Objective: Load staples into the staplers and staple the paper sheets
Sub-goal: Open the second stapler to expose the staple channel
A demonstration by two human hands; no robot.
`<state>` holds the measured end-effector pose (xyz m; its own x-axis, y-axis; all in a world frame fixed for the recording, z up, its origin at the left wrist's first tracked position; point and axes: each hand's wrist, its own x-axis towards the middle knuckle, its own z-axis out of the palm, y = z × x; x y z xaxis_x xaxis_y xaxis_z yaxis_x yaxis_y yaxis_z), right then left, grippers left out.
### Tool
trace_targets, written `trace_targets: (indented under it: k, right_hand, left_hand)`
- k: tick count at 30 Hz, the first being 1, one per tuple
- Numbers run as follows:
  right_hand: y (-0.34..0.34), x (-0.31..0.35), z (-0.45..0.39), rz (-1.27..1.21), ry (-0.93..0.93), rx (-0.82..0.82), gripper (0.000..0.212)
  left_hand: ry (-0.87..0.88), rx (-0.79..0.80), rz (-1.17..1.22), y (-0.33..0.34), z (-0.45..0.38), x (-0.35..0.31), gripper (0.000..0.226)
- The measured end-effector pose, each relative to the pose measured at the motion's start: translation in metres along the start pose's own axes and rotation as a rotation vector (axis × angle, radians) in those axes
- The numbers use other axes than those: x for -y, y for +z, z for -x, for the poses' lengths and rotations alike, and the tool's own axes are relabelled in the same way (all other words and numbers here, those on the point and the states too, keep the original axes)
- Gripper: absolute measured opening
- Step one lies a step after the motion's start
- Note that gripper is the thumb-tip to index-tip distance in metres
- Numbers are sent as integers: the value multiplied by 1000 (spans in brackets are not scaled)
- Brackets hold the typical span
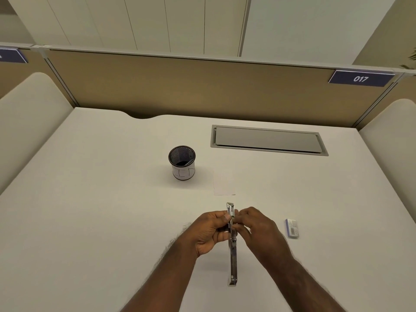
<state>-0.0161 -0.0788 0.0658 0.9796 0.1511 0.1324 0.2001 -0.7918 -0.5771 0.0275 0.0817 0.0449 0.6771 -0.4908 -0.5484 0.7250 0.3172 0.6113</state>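
From the head camera, a metal stapler point(232, 244) is held up above the pale table point(90, 210), swung fully open so that it forms one long strip running from near the camera away toward the far edge. The left hand point(210, 230) grips the stapler from its left side, fingers curled around the far half with the thumb pressed against the metal channel. The right hand point(256, 226) meets it from the stapler's right side, its fingers point(242, 216) bent and pinching at the same far half; whether a strip of staples sits between them cannot be told. The near half of the stapler hangs free below both hands. Just beyond the stapler's far tip a small white paper sheet point(224, 183) lies flat on the table. To the right of the stapler, near the right wrist, a small staple box point(292, 228) with a barcode label lies on the table. Beyond the stapler and to its left stands a black mesh pen cup point(182, 162), with a closed grey cable hatch point(267, 140) further beyond the stapler, to its right.
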Motion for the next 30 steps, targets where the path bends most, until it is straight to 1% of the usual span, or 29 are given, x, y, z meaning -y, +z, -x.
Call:
trace_targets:
  k: [5, 15, 23, 27, 30]
  right_hand:
    - [-3, -6, 0, -23, -14, 37, 9]
    - [-5, -6, -14, -39, 46, 72, 3]
    - [-4, -10, -9, -38, -7, 111, 4]
    - [-5, -11, -7, -34, -19, 157, 4]
    - [-9, -12, -6, -51, 22, 198, 7]
  left_hand:
    - [-9, -2, -27, 1, 2, 2, 24]
    - [20, -5, -65, 7, 2, -4, 23]
    - [11, -39, -56, 4, 2, 1, 24]
    - [-6, -41, -77, 3, 3, 6, 22]
    - [-11, -39, -80, 4, 3, 9, 24]
